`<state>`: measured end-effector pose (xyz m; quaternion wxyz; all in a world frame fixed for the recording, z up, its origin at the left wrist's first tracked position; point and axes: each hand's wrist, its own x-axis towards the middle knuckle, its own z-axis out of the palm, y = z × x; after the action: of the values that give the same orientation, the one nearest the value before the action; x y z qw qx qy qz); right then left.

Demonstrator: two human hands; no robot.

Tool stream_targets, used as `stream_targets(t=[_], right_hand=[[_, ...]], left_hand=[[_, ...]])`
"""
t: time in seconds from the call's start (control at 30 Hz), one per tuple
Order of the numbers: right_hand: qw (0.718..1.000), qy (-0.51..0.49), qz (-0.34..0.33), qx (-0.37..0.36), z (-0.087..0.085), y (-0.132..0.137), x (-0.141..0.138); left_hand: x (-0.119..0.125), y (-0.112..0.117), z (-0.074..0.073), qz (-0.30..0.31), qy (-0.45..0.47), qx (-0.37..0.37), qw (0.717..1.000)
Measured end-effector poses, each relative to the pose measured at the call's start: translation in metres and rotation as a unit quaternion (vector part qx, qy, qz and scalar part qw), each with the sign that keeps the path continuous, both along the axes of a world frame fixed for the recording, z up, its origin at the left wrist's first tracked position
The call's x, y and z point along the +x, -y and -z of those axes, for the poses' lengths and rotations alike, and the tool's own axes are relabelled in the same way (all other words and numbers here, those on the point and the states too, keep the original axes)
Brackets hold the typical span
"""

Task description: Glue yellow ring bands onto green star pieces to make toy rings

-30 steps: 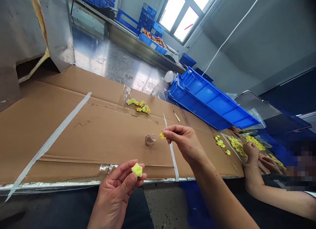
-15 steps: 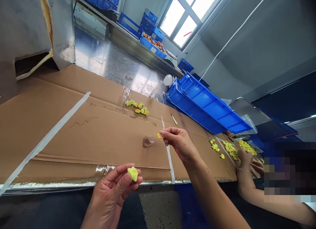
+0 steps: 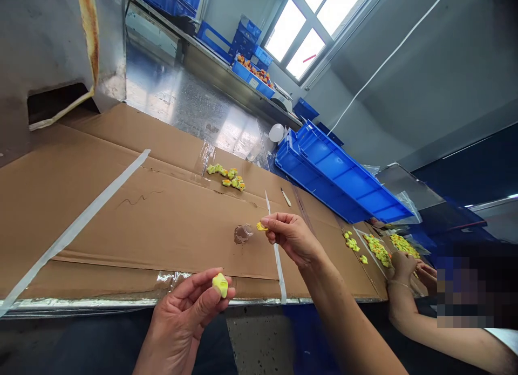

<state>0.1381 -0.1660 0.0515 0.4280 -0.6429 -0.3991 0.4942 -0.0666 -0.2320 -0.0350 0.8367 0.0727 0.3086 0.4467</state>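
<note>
Star piece: a small pale yellow-green star [image 3: 220, 285], held above the table's [image 3: 121, 306] near edge.
Left hand: the left hand [image 3: 188, 305] pinches the star between thumb and fingers, one face exposed.
Yellow bit: a small flat yellow piece [image 3: 260, 226], well apart from the star, to its far right.
Right hand: the right hand [image 3: 293, 237] grips that bit by its end, thumb against fingers.
Step in hand: seemingly handling the two pieces separately, one per hand.
Next move calls for: probably light, steady pinches, keeping the star's face uncovered.
Clear pot: a small see-through pot [image 3: 243, 233] just left of the yellow bit.
Far side: a cluster of star pieces [image 3: 233, 182] on the cardboard [image 3: 162, 224].
Right: blue crates [image 3: 343, 170]; nearer, a co-worker's hand [image 3: 402, 266] beside more yellow-green pieces [image 3: 378, 250].
</note>
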Motion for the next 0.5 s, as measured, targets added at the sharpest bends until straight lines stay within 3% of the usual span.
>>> stream_targets(t=[0.3, 0.5], right_hand=[[0.993, -0.106, -0.056, -0.007, -0.018, 0.041, -0.043], [0.989, -0.124, -0.078, -0.006, -0.012, 0.054, -0.066]], left_hand=[[-0.002, -0.001, -0.018, -0.024, 0.040, -0.026, 0.999], [-0.001, 0.001, -0.018, -0.028, 0.064, -0.020, 0.997]])
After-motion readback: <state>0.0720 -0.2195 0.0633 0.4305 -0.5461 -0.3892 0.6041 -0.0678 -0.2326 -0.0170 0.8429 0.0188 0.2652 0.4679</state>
